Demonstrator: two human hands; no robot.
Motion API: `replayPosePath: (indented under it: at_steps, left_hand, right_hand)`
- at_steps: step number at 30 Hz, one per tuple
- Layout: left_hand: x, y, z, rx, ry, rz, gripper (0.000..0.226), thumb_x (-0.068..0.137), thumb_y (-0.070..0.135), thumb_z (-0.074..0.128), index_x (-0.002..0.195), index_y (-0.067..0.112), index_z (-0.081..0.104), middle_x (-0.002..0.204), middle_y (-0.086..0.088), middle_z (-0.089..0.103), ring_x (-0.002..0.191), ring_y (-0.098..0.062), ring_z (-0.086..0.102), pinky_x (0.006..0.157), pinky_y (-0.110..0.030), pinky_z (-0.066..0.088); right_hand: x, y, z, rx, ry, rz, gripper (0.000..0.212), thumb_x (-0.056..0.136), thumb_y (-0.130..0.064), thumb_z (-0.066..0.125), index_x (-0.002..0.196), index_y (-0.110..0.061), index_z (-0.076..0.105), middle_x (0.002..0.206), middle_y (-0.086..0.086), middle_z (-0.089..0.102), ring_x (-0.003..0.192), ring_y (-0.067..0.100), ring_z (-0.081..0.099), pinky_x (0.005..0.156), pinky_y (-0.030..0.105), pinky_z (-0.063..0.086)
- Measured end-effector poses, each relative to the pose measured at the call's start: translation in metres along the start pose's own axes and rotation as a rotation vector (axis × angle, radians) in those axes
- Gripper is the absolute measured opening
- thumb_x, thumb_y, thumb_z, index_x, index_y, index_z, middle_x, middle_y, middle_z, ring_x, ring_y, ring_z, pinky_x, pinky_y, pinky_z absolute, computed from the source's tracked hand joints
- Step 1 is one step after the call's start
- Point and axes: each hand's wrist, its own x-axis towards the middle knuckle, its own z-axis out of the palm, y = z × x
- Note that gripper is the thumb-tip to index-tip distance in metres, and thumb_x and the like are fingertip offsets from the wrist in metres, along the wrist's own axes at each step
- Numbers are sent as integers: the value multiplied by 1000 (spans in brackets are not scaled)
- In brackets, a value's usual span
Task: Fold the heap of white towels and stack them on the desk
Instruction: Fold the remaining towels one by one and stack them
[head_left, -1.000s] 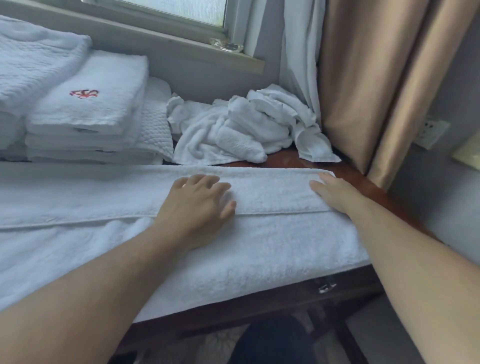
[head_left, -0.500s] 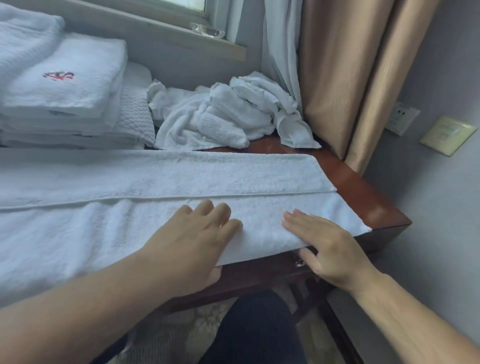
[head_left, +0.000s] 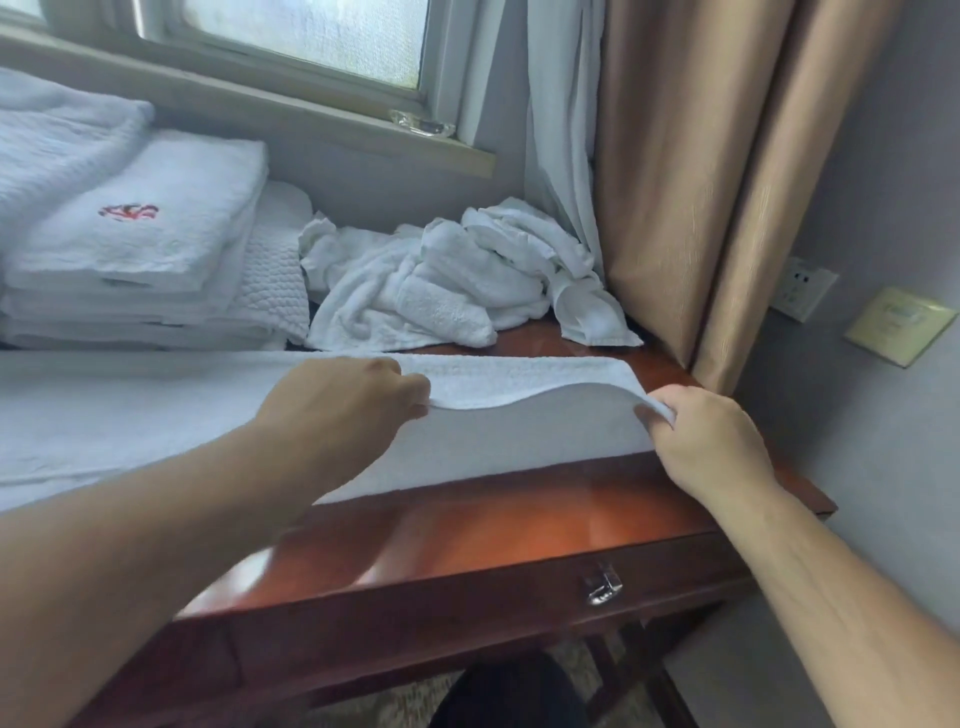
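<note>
Closest is the front of the desk (head_left: 493, 525) with its little metal drawer handle (head_left: 602, 584), and bare reddish wood showing along the near edge. Just past that, both hands have the long white towel (head_left: 519, 431) by its near edge, lifted off the wood so the underside shows. The left hand (head_left: 343, 410) has its fingers curled around the edge partway along. The right hand (head_left: 711, 441) pinches the right corner, fingers bunched tight on the fabric. The rest of the towel lies flat, running off to the left. Behind it, the heap (head_left: 441, 291) of crumpled white towels sits at the back right of the desk, right by the tan curtain (head_left: 675, 182). Back left there's a stack of folded towels (head_left: 145, 244) below the window sill (head_left: 311, 119) — top one has a red emblem.
</note>
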Motion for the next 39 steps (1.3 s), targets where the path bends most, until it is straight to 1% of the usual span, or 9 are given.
replayPosePath:
  at_steps: [6,11,15,18,21,23,26,32,39]
  left_hand:
    - [43,-32,7,78,-5,33,27,105,49,36,113,36,57,90,10,52,77,-21,58,59,-29,34]
    - [71,-47,22,98,-8,41,25,103,52,40,102,35,58,88,12,55,71,-17,49,53,-28,28]
    - [86,-54,40,92,7,37,36,97,59,48,84,26,44,77,11,53,62,-15,45,47,-27,22]
    - [87,-57,48,111,10,43,37,95,64,48,85,28,46,81,12,57,63,-14,45,46,-27,20]
    - [79,-57,53,65,-2,-13,33,96,62,47,103,30,54,99,12,62,77,-16,59,51,-29,27]
    - [68,-60,53,13,-2,-66,30,97,53,49,118,32,51,115,13,60,92,-19,63,57,-31,33]
    - [36,-74,47,-107,-31,-168,32,94,43,53,125,36,47,122,11,57,102,-21,62,65,-34,43]
    - [-48,-107,22,-142,-44,-340,34,88,33,61,121,32,52,126,6,58,115,-25,59,87,-38,49]
    - [-153,-149,-15,-116,-31,-567,50,80,27,69,126,28,50,120,8,58,111,-22,56,85,-33,42]
  right_hand:
    - [58,-2,5,-58,-93,71,23,97,-38,52,81,-26,63,68,-9,53,65,22,49,52,30,29]
    - [93,-3,17,-154,-223,72,25,98,-46,51,81,-31,61,78,-7,57,76,24,55,58,31,35]
    - [105,1,33,-217,-249,110,23,96,-47,53,83,-29,60,87,-4,62,77,22,54,56,30,33]
    - [103,1,44,-231,-246,149,22,92,-50,57,100,-29,58,97,-1,66,84,24,57,61,31,37]
    - [94,-4,52,-309,-78,154,61,82,-49,75,128,-21,47,115,10,64,105,34,59,85,45,45]
    - [80,-18,56,-286,66,94,64,74,-40,84,125,-15,55,113,14,60,103,39,55,89,50,41]
    - [50,-63,64,42,169,-97,34,80,-28,76,109,-12,69,107,9,64,102,37,59,90,49,40]
    - [-9,-201,65,463,-151,-385,36,85,-39,55,105,-16,74,125,3,66,119,25,59,100,40,36]
    - [-53,-313,48,500,-285,-709,35,92,-42,55,113,-17,69,118,1,65,115,22,56,99,39,39]
